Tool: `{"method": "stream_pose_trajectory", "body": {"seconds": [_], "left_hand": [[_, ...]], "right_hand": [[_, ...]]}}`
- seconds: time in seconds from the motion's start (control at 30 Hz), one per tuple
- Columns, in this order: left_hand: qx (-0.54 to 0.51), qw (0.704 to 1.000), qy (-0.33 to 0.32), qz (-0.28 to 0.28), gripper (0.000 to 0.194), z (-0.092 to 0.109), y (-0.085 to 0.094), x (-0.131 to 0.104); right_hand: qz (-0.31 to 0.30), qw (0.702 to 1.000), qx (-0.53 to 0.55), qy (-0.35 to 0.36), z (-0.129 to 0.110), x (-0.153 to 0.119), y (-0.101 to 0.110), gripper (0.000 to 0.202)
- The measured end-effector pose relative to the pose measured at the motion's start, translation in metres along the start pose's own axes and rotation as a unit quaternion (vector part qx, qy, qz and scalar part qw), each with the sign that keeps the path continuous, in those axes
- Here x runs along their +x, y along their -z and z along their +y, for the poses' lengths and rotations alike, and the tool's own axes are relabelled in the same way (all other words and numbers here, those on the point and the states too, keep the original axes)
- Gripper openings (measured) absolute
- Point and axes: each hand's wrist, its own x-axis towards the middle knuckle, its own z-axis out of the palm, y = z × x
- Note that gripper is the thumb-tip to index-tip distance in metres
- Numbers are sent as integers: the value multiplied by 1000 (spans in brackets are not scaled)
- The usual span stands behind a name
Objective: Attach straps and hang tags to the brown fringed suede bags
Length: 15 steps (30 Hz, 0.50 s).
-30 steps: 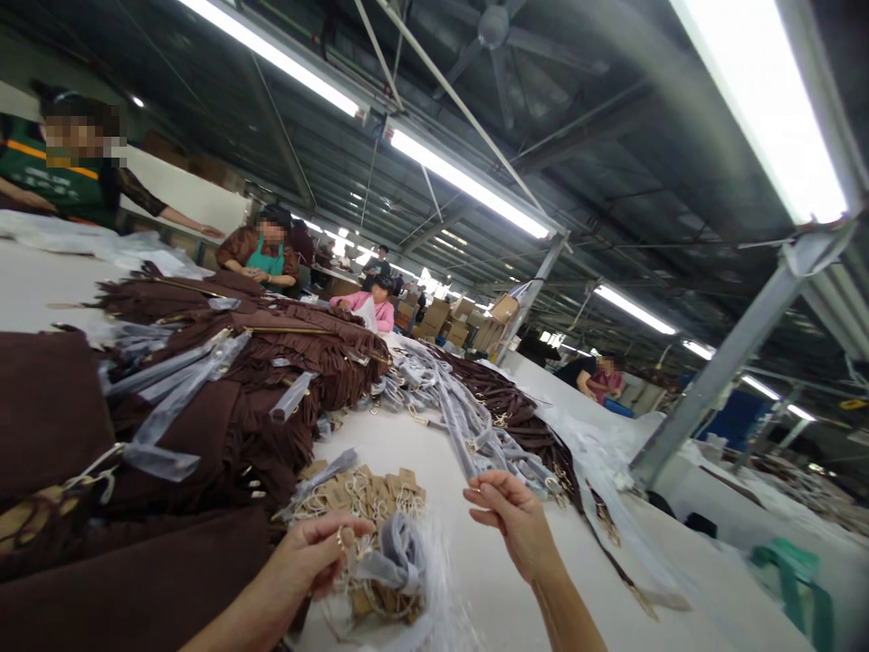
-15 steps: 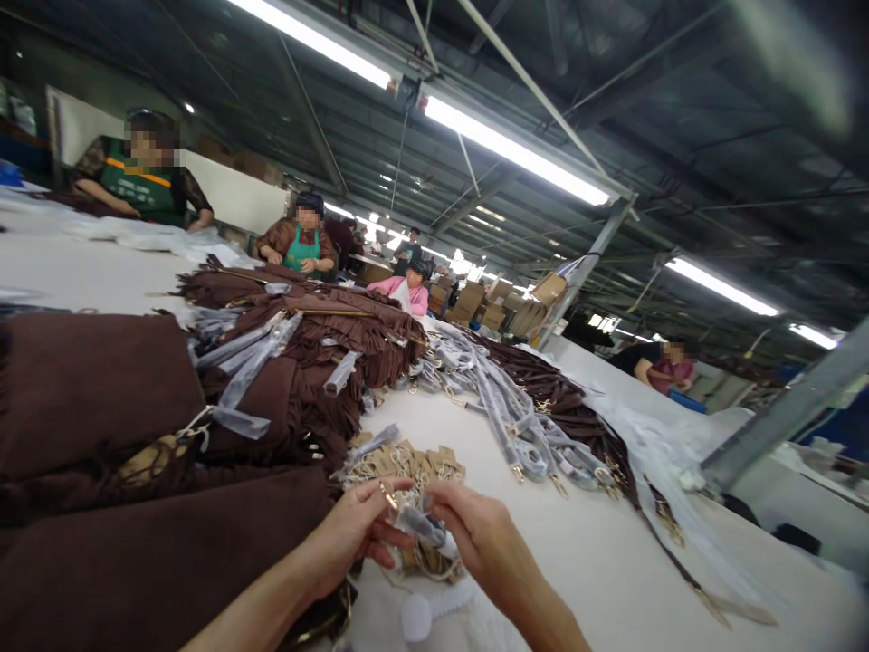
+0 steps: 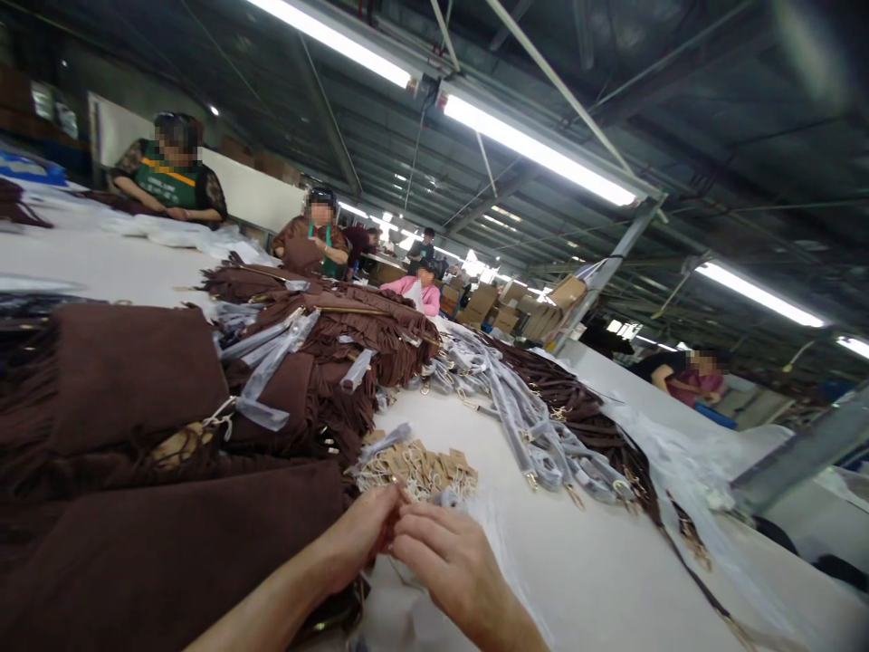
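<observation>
My left hand (image 3: 359,536) and my right hand (image 3: 452,563) meet low in the middle of the view, fingertips pinched together. Between them they grip a short plastic-wrapped strap (image 3: 444,497) with a gold clasp (image 3: 398,487); my fingers cover most of it. Just beyond my hands lies a heap of tan cardboard tags (image 3: 424,466) with white strings. To the left, close to my left forearm, dark brown suede bags (image 3: 183,552) with fringes are stacked, some with wrapped straps on top.
Plastic-wrapped straps with gold clips (image 3: 506,407) and brown straps (image 3: 577,407) run across the white table (image 3: 577,552) on the right. Clear plastic sheeting (image 3: 679,462) lies beyond them. A grey post (image 3: 794,444) stands at right. Several people work farther back.
My right hand has moved in against my left, fingers now folded over the strap that showed plainly before. The view has shifted slightly left. One co-worker now holds up a brown piece.
</observation>
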Motion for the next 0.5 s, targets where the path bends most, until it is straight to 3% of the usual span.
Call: {"method": "stream_pose_trajectory", "body": {"seconds": [0.07, 0.17, 0.27, 0.33, 0.43, 0.5], "left_hand": [[3, 1000, 3, -13, 64, 2, 3, 1], [10, 1000, 1, -14, 64, 5, 4, 2], [8, 1000, -5, -9, 58, 7, 3, 2], [-1, 1000, -9, -3, 51, 10, 2, 2], [-59, 998, -18, 25, 38, 16, 2, 2], [-98, 994, -33, 42, 46, 19, 4, 2]], "right_hand": [[0, 1000, -8, -26, 3, -11, 0, 25], [49, 987, 12, -154, 11, -30, 1, 20], [12, 964, 53, -261, 22, -43, -3, 13], [-29, 955, 68, -286, 29, -47, -9, 12], [-30, 950, 84, -301, 37, -46, -17, 24], [-18, 948, 101, -303, 40, -44, -20, 23]]}}
